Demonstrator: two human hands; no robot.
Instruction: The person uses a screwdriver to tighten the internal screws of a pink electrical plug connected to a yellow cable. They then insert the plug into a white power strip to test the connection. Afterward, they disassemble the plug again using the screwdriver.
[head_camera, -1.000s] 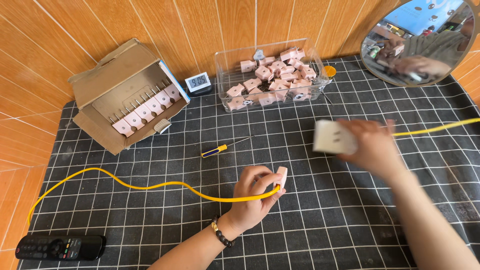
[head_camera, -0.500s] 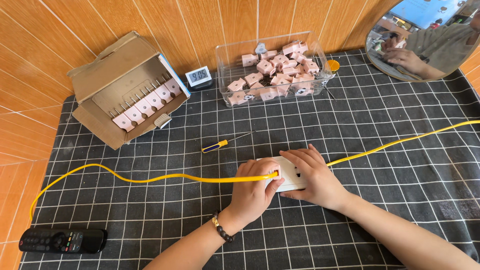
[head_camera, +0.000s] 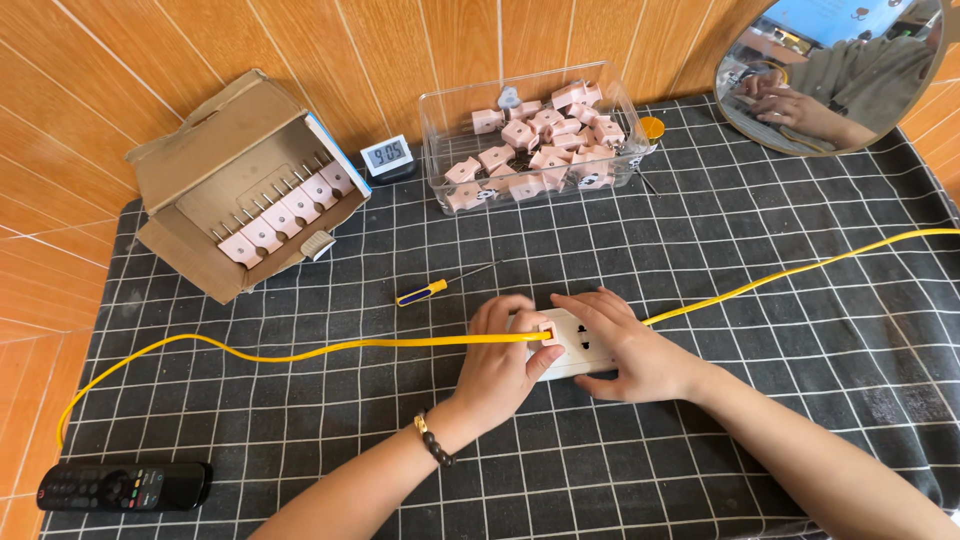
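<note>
A white socket block (head_camera: 578, 345) lies on the checked black cloth (head_camera: 780, 300) in the middle of the table. My right hand (head_camera: 625, 345) rests on its right side and holds it down. My left hand (head_camera: 503, 362) grips a pink plug (head_camera: 546, 333) at the end of a yellow cable (head_camera: 300, 352) and presses it against the socket block's left part. The cable runs off to the left and curls toward the near left corner. Another stretch of yellow cable (head_camera: 800, 270) leaves from under my right hand toward the right edge.
A small yellow-handled screwdriver (head_camera: 440, 285) lies just behind my hands. A clear bin (head_camera: 440, 150) of pink plugs stands at the back, with a small digital clock (head_camera: 387, 155) and an open cardboard box (head_camera: 215, 165) of plugs to its left. A round mirror (head_camera: 830, 70) is at the back right, a black remote (head_camera: 120, 487) at the near left.
My right hand brought the socket block down from the air onto the cloth beside my left hand. My left hand has moved the plug against the block.
</note>
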